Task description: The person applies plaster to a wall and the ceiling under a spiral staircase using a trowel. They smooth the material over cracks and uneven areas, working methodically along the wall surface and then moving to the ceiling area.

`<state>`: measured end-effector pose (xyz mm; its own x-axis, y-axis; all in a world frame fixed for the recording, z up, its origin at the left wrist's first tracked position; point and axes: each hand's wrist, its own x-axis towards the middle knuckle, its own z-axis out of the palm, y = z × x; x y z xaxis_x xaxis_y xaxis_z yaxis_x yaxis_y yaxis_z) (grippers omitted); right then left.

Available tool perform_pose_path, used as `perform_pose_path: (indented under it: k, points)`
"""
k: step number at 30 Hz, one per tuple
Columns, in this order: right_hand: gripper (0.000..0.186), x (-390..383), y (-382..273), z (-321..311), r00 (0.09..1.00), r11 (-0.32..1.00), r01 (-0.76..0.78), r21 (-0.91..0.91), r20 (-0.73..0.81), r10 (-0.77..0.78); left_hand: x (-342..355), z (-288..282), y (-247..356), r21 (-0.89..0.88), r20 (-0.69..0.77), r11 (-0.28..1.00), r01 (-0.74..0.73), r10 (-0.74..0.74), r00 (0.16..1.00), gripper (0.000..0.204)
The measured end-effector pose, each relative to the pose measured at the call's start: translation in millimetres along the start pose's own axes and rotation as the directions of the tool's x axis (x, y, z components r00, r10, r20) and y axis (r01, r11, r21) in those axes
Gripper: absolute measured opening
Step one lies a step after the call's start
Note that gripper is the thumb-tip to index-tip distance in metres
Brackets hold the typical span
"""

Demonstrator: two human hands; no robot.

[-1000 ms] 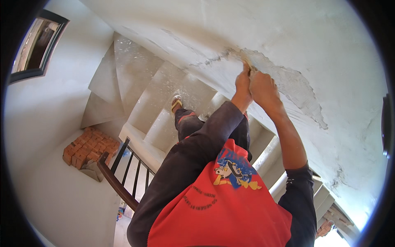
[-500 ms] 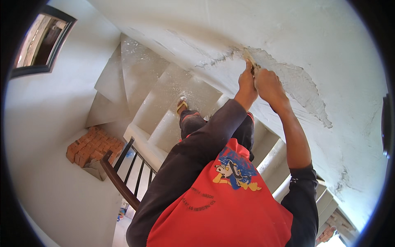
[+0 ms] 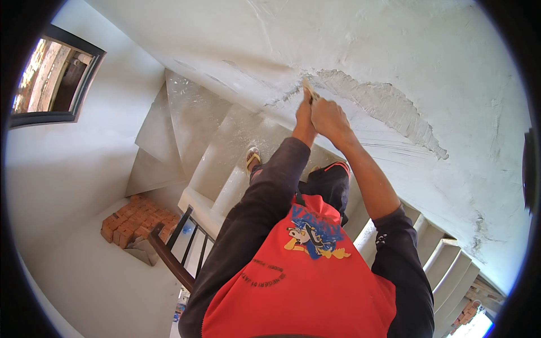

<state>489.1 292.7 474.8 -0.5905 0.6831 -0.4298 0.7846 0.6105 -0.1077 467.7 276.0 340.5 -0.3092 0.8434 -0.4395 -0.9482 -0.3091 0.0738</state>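
Both my hands are closed together on a scraper (image 3: 308,90) that looks like a putty knife with a pale blade; its handle is mostly hidden by my fingers. My left hand (image 3: 305,114) grips it from the left, with the thumb side up along the tool. Pressed close beside it, my right hand (image 3: 331,119) is wrapped round the handle end. The blade's tip meets the white wall (image 3: 451,73) at the left end of a long, rough grey patch (image 3: 389,107) where the surface layer is off. Thin dark scratch lines run below this patch.
I stand on concrete stairs (image 3: 217,149) strewn with white flakes; my sandalled foot (image 3: 253,159) is on a step. To the left are a dark handrail (image 3: 169,256), stacked orange bricks (image 3: 138,219) and a dark-framed window (image 3: 59,76). More steps descend at lower right.
My two hands and the scraper have moved left and slightly lower along the wall, still together. The view has shifted a little, and more of my right leg shows.
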Motion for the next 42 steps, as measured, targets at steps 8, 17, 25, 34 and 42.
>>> perform_pose_path:
  k: [8,17,25,34,42]
  points:
    - [0.034,-58,97,97,0.994,0.92,-0.069,0.386,-0.051,0.095,-38,-43,-62,0.422,-0.306,0.86,0.287,-0.164,0.938,0.042]
    - [0.03,-119,79,72,0.917,0.661,0.068,0.748,-0.307,0.253,-90,21,-36,0.918,0.004,0.396,0.002,-0.013,1.0,0.039]
    - [0.034,-101,96,-27,0.832,0.93,0.019,0.366,-0.522,0.188,-86,120,-21,0.817,0.316,0.506,-0.275,0.005,0.949,0.031]
    - [0.04,-96,95,-42,0.827,0.958,-0.016,0.286,-0.535,0.173,-65,118,-51,0.461,0.229,0.872,-0.163,0.061,0.972,0.026]
    - [0.041,-89,88,-59,0.868,0.976,-0.059,0.209,-0.473,0.154,-63,124,-50,0.327,0.204,0.941,-0.09,0.023,0.979,0.021]
